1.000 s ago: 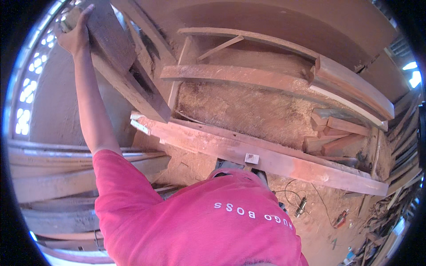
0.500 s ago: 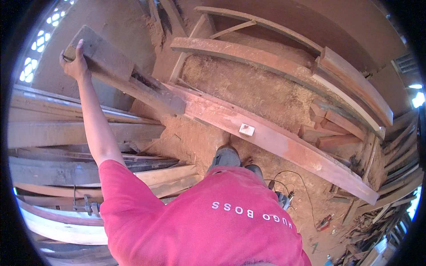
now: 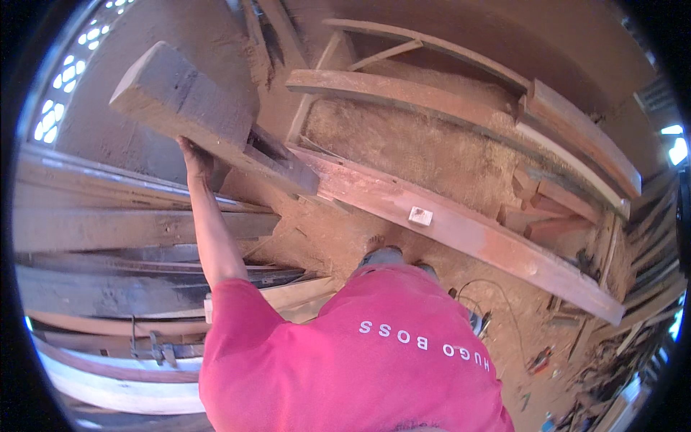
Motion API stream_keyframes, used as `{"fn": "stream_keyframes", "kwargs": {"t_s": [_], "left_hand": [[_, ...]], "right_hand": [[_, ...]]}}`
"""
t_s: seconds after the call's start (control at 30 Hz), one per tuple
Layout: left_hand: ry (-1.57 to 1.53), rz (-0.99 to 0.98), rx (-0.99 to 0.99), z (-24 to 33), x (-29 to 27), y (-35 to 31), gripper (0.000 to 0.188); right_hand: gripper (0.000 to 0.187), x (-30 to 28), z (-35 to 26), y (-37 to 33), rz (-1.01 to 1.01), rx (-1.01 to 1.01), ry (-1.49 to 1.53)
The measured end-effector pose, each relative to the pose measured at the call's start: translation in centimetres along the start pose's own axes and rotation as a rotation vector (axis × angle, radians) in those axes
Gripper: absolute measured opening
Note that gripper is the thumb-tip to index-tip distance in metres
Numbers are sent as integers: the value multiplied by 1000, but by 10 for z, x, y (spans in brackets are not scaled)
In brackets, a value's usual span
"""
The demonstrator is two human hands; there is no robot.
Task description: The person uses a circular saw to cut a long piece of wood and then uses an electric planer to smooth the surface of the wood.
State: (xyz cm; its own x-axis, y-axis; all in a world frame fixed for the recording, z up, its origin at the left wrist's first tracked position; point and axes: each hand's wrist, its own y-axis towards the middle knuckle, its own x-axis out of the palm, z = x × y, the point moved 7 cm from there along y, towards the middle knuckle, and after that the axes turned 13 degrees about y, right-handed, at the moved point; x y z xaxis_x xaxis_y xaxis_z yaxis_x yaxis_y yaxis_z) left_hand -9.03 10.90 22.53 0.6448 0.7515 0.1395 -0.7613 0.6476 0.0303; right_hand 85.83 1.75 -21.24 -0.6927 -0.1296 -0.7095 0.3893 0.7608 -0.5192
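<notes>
My left hand (image 3: 193, 154) reaches up and out at the left and grips the underside of a thick grey timber (image 3: 183, 101) with a notch cut in its middle. The timber slants down to the right, and its lower end (image 3: 288, 174) lies over the near end of a long reddish beam (image 3: 475, 234). My bare left forearm runs from the pink sleeve up to the timber. My right hand is not in view. My pink shirt (image 3: 360, 353) fills the lower middle, and my shoes (image 3: 385, 256) show just above it.
Long grey and pale planks (image 3: 129, 230) lie stacked at the left. A small white block (image 3: 419, 216) sits on the reddish beam. Sawdust (image 3: 403, 144) covers the floor beyond. Curved reddish timbers (image 3: 583, 137) lie at the right, with a cable and small tools (image 3: 504, 324) on the floor.
The grey timber has swung lower and toward me, its far end now pointing up-left. My left hand has shifted from its end to beneath it. My head has turned.
</notes>
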Motion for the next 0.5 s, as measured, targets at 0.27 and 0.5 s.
{"fn": "stream_keyframes", "kwargs": {"t_s": [0.27, 0.5], "left_hand": [[732, 69, 482, 40, 75, -68, 95], [632, 143, 462, -47, 58, -80, 91]], "right_hand": [[22, 20, -10, -39, 16, 33, -66], [15, 37, -13, -74, -12, -63, -183]]}}
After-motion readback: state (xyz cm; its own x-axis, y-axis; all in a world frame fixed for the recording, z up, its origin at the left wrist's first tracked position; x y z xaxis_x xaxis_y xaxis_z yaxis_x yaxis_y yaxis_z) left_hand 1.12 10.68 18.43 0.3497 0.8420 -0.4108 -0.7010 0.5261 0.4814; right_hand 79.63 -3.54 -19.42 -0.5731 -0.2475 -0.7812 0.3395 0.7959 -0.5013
